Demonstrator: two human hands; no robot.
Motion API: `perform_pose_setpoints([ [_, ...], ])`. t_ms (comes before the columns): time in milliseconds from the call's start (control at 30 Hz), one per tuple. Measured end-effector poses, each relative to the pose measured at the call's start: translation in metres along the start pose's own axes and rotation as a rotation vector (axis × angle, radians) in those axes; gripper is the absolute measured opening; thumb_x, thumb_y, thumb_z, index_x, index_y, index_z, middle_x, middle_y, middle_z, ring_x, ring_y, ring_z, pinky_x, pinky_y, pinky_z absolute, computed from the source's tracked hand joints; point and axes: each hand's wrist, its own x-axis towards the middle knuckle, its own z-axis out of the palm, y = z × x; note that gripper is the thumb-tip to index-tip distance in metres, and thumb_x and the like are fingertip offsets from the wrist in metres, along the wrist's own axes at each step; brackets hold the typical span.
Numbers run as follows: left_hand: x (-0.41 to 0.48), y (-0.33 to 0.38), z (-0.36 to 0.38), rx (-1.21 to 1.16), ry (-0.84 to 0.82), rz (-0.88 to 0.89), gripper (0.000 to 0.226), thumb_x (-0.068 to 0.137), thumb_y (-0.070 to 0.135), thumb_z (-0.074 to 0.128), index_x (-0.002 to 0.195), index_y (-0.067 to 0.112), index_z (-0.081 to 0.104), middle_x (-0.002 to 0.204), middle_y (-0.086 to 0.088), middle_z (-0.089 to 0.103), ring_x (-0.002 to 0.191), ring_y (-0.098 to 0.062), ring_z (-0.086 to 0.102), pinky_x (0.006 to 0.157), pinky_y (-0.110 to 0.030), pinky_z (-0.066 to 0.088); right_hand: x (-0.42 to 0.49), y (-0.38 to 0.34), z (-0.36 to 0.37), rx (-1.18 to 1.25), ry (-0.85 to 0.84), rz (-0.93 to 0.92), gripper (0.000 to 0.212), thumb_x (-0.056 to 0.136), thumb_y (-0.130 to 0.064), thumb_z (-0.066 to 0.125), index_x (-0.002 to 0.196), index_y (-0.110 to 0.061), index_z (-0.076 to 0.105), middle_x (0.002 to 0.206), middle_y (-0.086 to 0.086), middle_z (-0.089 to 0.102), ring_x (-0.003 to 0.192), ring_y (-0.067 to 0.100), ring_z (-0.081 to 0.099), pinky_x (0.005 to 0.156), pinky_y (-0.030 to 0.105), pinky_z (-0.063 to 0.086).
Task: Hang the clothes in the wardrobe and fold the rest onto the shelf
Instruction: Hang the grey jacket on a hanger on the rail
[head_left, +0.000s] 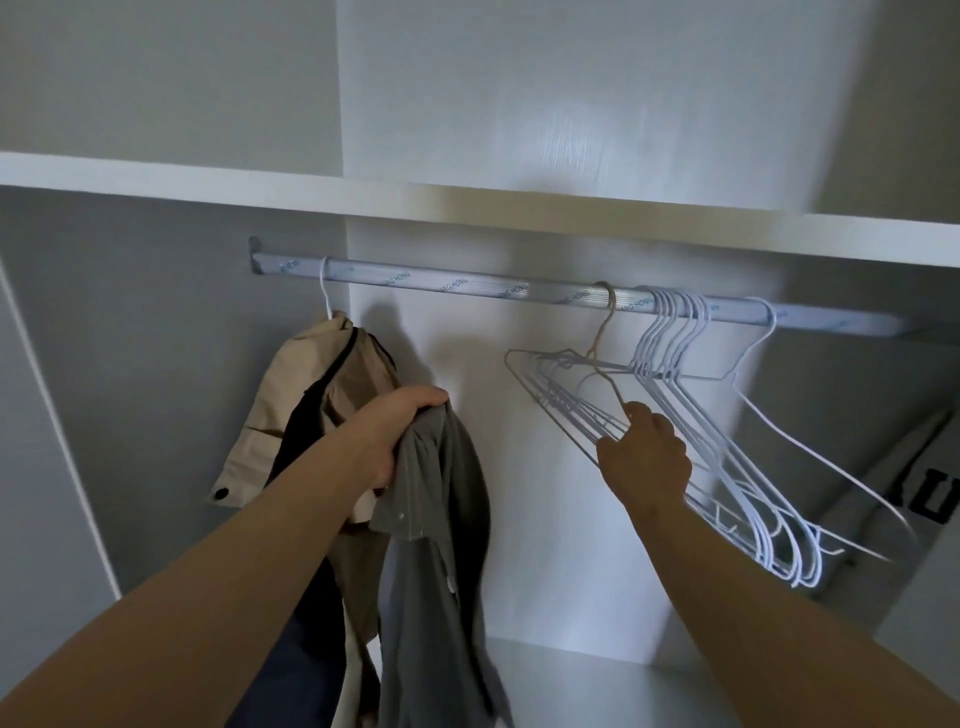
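My left hand (400, 431) grips a grey shirt (436, 545) that hangs down from it inside the wardrobe. My right hand (644, 457) pinches the lower wire of a hanger in a bunch of several white wire hangers (727, 447), which hang tilted from the metal rail (467, 288). One tan hanger (605, 332) hooks on the rail among them. At the rail's left end a beige jacket (301, 405) with a dark lining hangs on a white hanger.
A white shelf (363, 195) runs above the rail. A light garment with dark letters (924, 499) hangs or lies at the far right, partly hidden. The wardrobe floor (623, 686) shows pale below. Grey side walls close in both sides.
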Motion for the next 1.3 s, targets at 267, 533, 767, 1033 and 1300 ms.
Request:
perform_pose_setpoints([
  [267,0.026,0.002,-0.010,0.022,-0.060,0.103,0.013,0.090,0.029,0.059,0.087,0.017,0.058,0.090,-0.011,0.059,0.079,-0.024,0.057,0.071,-0.033,0.049,0.017,0.000,0.021,0.175,-0.060,0.016,0.049,0.088,0.005,0.036,0.135,-0.007,0.037,0.111,0.022,0.057,0.085,0.030,0.054,0.070,0.033,0.040],
  [533,0.041,0.003,-0.020,-0.023,0.089,0.222,0.012,0.088,0.026,0.062,0.094,0.015,0.062,0.095,-0.012,0.062,0.087,-0.026,0.059,0.078,-0.034,0.051,0.012,-0.041,0.032,0.516,0.101,-0.027,0.025,0.099,-0.013,0.040,0.118,-0.004,0.054,0.101,0.011,0.061,0.083,0.018,0.055,0.072,0.024,0.038],
  [767,0.041,0.002,-0.024,-0.023,0.155,0.267,0.015,0.089,0.026,0.061,0.098,0.013,0.061,0.087,-0.008,0.062,0.077,-0.021,0.059,0.062,-0.028,0.047,-0.015,-0.039,0.057,0.656,-0.029,0.176,0.016,0.090,-0.016,0.052,0.076,-0.013,0.045,0.062,-0.002,0.042,0.053,0.008,0.042,0.053,0.018,0.032],
  [1033,0.035,-0.004,-0.024,0.047,0.159,0.235,0.012,0.089,0.027,0.062,0.087,0.016,0.059,0.084,-0.006,0.059,0.074,-0.020,0.056,0.060,-0.027,0.046,-0.037,-0.015,0.070,0.497,-0.114,0.186,0.037,0.092,-0.021,0.053,0.058,-0.018,0.039,0.052,-0.003,0.040,0.048,0.007,0.040,0.054,0.016,0.029],
  [1300,0.036,-0.010,-0.024,0.112,0.184,0.174,0.022,0.087,0.023,0.064,0.105,0.010,0.059,0.084,-0.007,0.057,0.073,-0.020,0.054,0.066,-0.029,0.044,-0.064,0.014,0.073,0.692,-0.199,0.138,0.031,0.088,-0.015,0.061,0.060,-0.013,0.048,0.057,0.006,0.052,0.052,0.011,0.045,0.057,0.019,0.039],
])
